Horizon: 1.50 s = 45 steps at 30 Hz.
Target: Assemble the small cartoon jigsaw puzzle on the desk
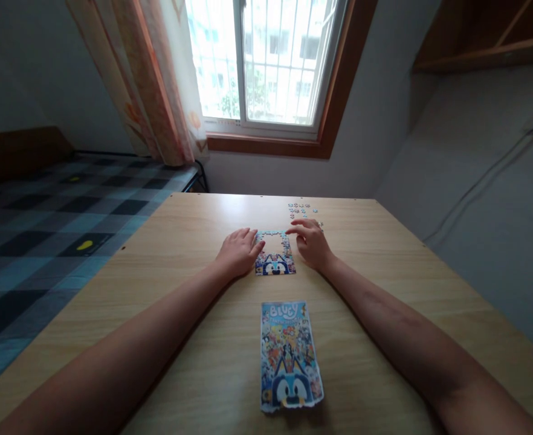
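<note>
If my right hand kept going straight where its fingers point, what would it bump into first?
Probably the far right corner of the puzzle. The right hand's fingertips look right beside it, maybe already touching.

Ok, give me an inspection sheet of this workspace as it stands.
Surface: pale wooden table, dark spots along its edges
Job's things: jigsaw, unfilled in the middle; printed picture sheet nearer the camera
Clutter: loose pieces beyond the right hand
Hands: left spread at the jigsaw's left side; right at its far right corner, grip unclear
Cables: one on the right wall
Surroundings: bed, curtain, window
</note>
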### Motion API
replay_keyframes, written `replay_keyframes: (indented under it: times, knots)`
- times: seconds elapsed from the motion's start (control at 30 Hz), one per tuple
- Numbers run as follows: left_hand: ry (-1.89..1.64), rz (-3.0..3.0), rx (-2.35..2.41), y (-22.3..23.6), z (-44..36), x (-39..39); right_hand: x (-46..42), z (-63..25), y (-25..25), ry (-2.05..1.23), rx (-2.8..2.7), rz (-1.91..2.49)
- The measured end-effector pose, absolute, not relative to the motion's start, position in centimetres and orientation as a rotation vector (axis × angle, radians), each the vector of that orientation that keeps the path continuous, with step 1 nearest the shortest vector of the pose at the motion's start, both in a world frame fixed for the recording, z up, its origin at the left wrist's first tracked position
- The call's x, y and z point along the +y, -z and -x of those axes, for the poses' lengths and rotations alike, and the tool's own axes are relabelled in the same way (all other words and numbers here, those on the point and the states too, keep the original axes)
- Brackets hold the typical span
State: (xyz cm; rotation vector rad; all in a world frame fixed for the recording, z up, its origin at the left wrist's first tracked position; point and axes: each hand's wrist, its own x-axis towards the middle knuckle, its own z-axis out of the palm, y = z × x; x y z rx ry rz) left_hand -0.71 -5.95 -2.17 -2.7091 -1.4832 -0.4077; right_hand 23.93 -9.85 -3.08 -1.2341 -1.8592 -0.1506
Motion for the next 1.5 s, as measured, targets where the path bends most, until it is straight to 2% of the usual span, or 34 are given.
replay_keyframes:
  times: [0.73,1.5]
  knots:
    - [0.464,2.722,-1.491,2.2,1.3,-6.1,-10.6,-22.8,3.0,-0.01,-2.262,0.993]
    - [0.318,2.753,-1.421,1.2,1.2,-6.6,-11.1,-22.6,2.4,-0.042,-2.177,0.959]
